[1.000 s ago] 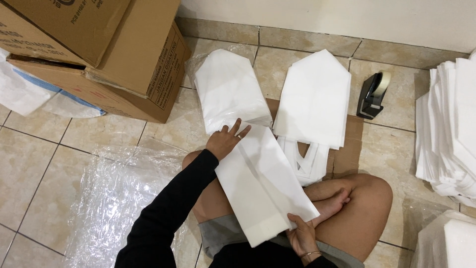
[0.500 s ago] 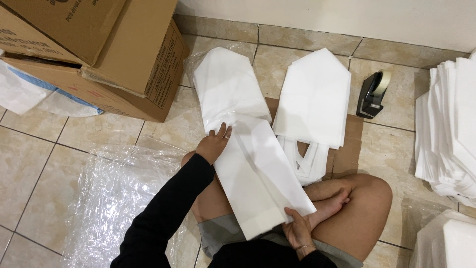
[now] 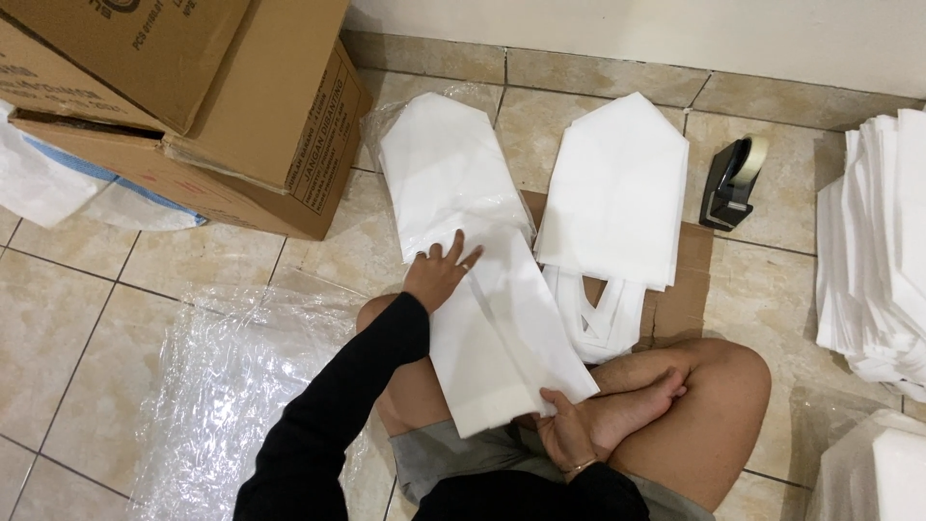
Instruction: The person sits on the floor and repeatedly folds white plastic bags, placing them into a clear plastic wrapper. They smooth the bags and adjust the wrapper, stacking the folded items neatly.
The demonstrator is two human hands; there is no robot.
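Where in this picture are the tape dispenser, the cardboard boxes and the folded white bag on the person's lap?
tape dispenser (image 3: 725, 188), head view, on its black body.
cardboard boxes (image 3: 241, 106), head view, on the lower box's top flap.
folded white bag (image 3: 502, 347), head view, on its flat middle.

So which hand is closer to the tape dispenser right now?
The right hand. It grips the near end of the folded white bag over the lap, below-left of the tape dispenser. The left hand presses the bag's far end, further left.
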